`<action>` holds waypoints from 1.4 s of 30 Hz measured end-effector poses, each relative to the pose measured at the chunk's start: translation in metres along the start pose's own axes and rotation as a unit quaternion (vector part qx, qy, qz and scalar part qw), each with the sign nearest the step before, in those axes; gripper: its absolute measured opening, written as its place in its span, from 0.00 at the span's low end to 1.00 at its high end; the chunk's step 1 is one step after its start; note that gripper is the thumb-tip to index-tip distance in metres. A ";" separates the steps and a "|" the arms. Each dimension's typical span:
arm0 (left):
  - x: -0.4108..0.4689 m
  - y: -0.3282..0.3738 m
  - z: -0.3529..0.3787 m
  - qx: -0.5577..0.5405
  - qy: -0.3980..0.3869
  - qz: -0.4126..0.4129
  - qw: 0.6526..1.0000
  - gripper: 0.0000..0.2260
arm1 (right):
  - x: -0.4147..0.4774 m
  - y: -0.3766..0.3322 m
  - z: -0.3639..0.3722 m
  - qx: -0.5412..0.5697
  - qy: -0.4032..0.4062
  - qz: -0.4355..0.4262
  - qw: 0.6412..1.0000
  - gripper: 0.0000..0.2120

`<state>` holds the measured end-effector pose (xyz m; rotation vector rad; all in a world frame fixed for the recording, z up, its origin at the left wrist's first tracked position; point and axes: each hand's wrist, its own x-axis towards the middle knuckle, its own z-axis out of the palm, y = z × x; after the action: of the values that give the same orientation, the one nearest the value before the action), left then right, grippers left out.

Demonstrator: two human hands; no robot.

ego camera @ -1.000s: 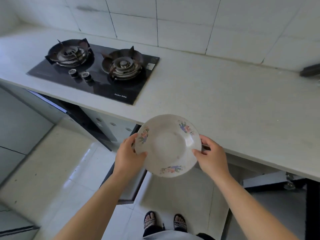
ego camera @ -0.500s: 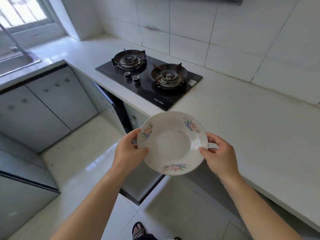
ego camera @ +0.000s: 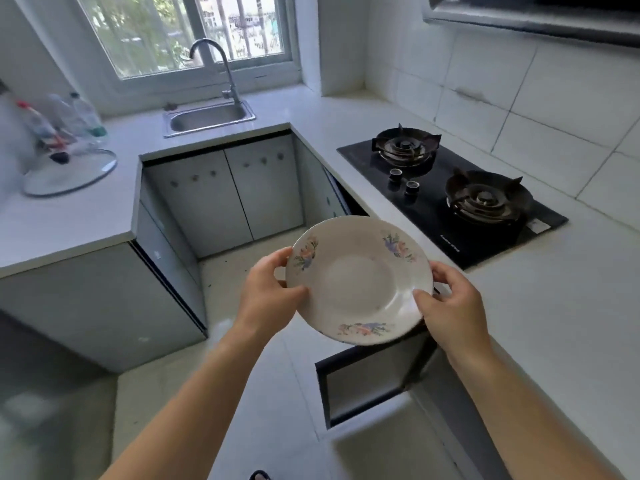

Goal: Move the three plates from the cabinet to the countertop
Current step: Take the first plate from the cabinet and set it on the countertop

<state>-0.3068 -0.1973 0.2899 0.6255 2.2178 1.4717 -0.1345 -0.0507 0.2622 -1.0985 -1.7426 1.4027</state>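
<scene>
The white plate [ego camera: 360,282], with three flower sprays on its rim, is held in the air between both hands. It hangs over the floor [ego camera: 263,393] and the open cabinet door [ego camera: 367,386], just beside the front edge of the countertop [ego camera: 561,306] and not resting on it. Being round, it has no true long axis. Its hollow face is turned up and towards the camera, so it reads as an oval slanting from upper left to lower right.

The left hand [ego camera: 266,292] grips the left rim, thumb lying over the upper face. The right hand [ego camera: 450,306] grips the right rim, thumb pressed on the inner slope and fingers curled behind the edge. The underside of the plate, and the fingers beneath it, are hidden.

The door below shows only its dark frame and pale panel; the cabinet's inside is covered by the plate and the right forearm. On the countertop beyond the plate sits a black two-burner gas hob [ego camera: 450,202] with two knobs at its front. At the far corner, under the window [ego camera: 187,32], are a steel sink [ego camera: 242,109] and a curved faucet [ego camera: 221,67]. On the left counter lies a glass pot lid [ego camera: 69,174], and behind it stand bottles [ego camera: 83,116] too blurred to tell apart. A range hood [ego camera: 533,19] is cut off by the top edge, and a dark bit of footwear [ego camera: 259,475] is cut off at the bottom.
</scene>
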 end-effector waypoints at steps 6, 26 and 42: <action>0.034 -0.019 -0.091 -0.019 0.052 -0.017 0.998 0.28 | 0.008 -0.035 0.100 0.015 -0.056 -0.016 0.998 0.22; 0.083 -0.106 -0.345 -0.030 0.223 -0.060 0.973 0.27 | 0.005 -0.115 0.394 0.001 -0.250 -0.047 0.967 0.19; 0.254 -0.144 -0.405 -0.047 0.312 -0.108 0.943 0.25 | 0.148 -0.133 0.570 -0.019 -0.317 -0.078 0.945 0.18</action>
<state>-0.7607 -0.4044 0.2814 -0.1502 2.5319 1.8183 -0.7238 -0.1805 0.2591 -0.5248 -2.2438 1.7439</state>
